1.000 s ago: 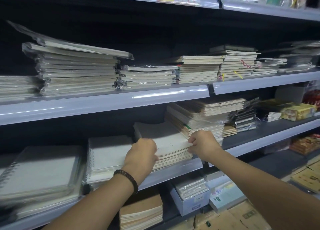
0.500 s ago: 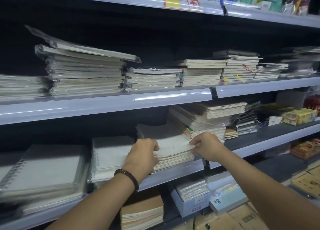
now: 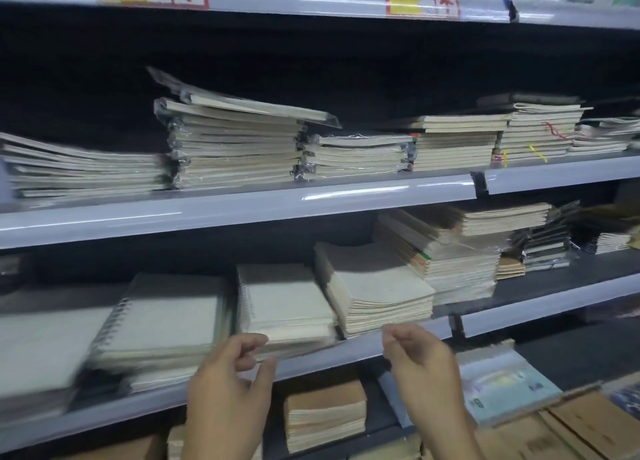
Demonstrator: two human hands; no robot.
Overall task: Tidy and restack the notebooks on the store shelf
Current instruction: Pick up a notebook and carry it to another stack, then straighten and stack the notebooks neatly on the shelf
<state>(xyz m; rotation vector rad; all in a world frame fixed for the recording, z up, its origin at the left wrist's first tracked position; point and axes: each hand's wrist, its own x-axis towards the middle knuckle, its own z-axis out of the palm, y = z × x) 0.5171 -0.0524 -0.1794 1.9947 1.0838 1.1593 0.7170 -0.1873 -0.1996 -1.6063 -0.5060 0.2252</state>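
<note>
A stack of plain cream notebooks (image 3: 377, 286) lies on the lower shelf (image 3: 363, 347), its front edge at the shelf lip. Left of it sit a spiral-bound stack (image 3: 284, 300) and a wider spiral-bound stack (image 3: 166, 321). My left hand (image 3: 232, 387) hovers in front of the shelf lip below the spiral stack, fingers loosely curled, holding nothing. My right hand (image 3: 422, 366) hangs just below the cream stack's right corner, fingers relaxed and empty. Neither hand touches a notebook.
The upper shelf (image 3: 242, 210) carries several wrapped notebook stacks (image 3: 235, 148). A taller, leaning pile (image 3: 460, 252) stands right of the cream stack. Below the lower shelf are a brown-covered stack (image 3: 325, 414), a blue box (image 3: 502, 387) and cardboard (image 3: 588, 428).
Both hands have let go of the cream notebook stack and drawn back and down from the shelf. The view has swung left and up.
</note>
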